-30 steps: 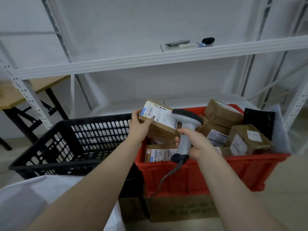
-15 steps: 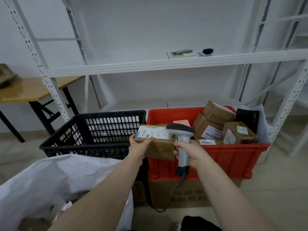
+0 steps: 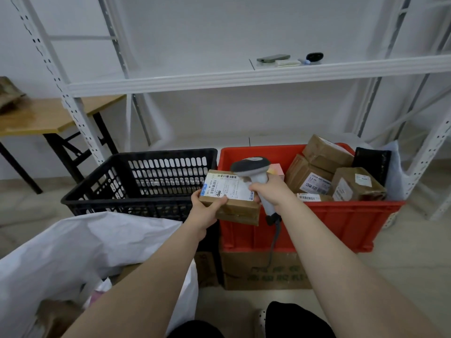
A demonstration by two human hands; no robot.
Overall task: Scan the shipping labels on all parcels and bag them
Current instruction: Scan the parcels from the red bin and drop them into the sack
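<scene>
Head cam: left grip holds parcel mid-frame, right grip clutches scanner; keep label flat, aim square.

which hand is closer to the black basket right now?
Left. The left hand, holding the parcel, is beside the right end of the black basket; the right hand grips the scanner farther right, over the red crate.
</scene>
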